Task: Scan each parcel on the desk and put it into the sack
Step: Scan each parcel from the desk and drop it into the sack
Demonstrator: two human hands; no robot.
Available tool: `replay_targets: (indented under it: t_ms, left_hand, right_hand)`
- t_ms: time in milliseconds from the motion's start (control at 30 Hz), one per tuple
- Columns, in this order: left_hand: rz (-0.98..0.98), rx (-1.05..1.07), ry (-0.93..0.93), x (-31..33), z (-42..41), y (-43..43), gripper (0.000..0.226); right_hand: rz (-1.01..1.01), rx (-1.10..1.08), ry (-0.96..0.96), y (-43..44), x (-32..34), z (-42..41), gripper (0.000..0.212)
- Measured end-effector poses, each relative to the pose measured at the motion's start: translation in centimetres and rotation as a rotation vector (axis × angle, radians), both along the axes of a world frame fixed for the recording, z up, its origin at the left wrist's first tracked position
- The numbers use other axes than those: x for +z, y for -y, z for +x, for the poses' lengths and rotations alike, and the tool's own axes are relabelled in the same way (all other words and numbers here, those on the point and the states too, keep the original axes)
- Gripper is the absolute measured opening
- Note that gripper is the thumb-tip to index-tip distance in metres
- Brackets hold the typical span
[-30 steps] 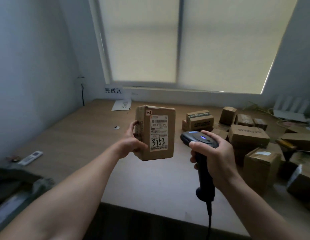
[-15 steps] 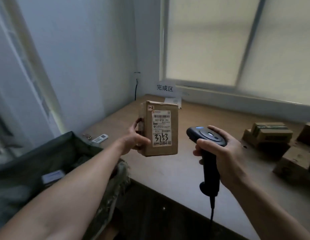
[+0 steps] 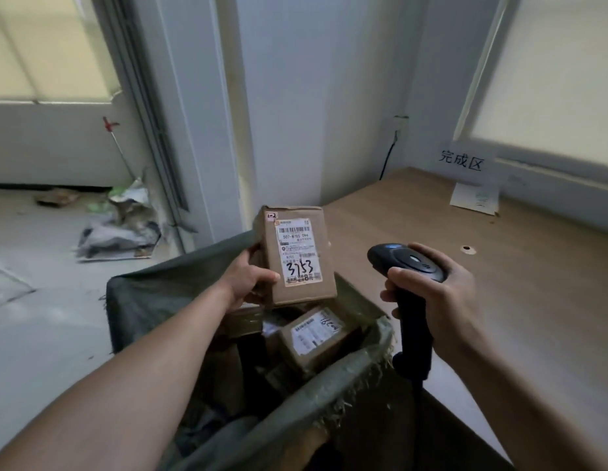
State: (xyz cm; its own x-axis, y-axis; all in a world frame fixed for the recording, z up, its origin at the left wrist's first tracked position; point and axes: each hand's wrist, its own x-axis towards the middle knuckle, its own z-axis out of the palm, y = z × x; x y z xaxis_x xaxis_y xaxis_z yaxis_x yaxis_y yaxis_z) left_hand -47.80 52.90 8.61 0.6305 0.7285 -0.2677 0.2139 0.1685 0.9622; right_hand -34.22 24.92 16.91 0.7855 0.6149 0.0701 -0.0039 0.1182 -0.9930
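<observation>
My left hand (image 3: 249, 278) grips a small cardboard parcel (image 3: 297, 256) upright, its white label with "3753" facing me. The parcel hangs over the open mouth of a dark green sack (image 3: 153, 287) that stands beside the desk's left end. Inside the sack lie other cardboard parcels, one (image 3: 316, 338) with a label turned up. My right hand (image 3: 435, 300) holds a black barcode scanner (image 3: 406, 263) by its handle, to the right of the parcel, over the desk's (image 3: 533, 283) front left corner. Its cable drops down.
A paper sign and a white sheet (image 3: 475, 198) sit at the desk's back by the window sill. A white wall corner and door frame rise behind the sack. Crumpled grey bags and litter (image 3: 119, 229) lie on the floor to the left.
My view has swung left from the desk to the sack. My left hand has carried the parcel off the desk area to above the sack's opening. The scanner hand has followed alongside.
</observation>
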Motion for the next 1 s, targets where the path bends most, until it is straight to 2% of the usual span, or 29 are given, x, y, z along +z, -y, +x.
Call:
replay_targets:
  t_ms: [100,167,267,333,500,600,733,833,1000]
  left_hand:
    - [-0.041,0.087,-0.017,-1.9,-2.0,-1.7,0.07]
    - [-0.092,0.16,-0.008,-3.0,-2.7,-2.6,0.055]
    - [-0.16,0.226,-0.016,-4.9,-2.4,-4.0,0.045]
    - [-0.22,0.252,-0.047,-6.0,-1.4,-4.8,0.045]
    - [-0.341,0.261,-0.143,-8.3,2.0,-6.2,0.054]
    - [-0.354,0.266,-0.138,-9.0,4.2,-6.4,0.048]
    - [-0.308,0.255,-0.091,-9.8,6.8,-6.3,0.04]
    - [-0.273,0.273,-0.073,-10.9,8.3,-6.5,0.051]
    - [0.025,0.244,-0.31,-12.5,9.3,-6.6,0.061]
  right_hand:
    - [-0.018,0.037,-0.004,-2.6,-1.1,-0.3,0.073]
    - [-0.029,0.041,-0.005,-4.0,-1.8,-0.4,0.068]
    - [-0.054,0.069,-0.009,-5.7,-2.8,-0.5,0.062]
    - [-0.068,0.062,-0.021,-6.4,-3.6,-0.2,0.064]
    - [-0.099,0.032,-0.046,-7.0,-5.0,1.0,0.046]
    - [-0.117,0.038,-0.055,-7.0,-5.2,1.5,0.039]
    - [-0.129,0.015,-0.066,-7.1,-5.8,1.9,0.04]
    - [-0.14,-0.036,-0.096,-6.8,-6.8,2.6,0.044]
    - [-0.162,-0.072,-0.086,-6.0,-7.4,3.5,0.057]
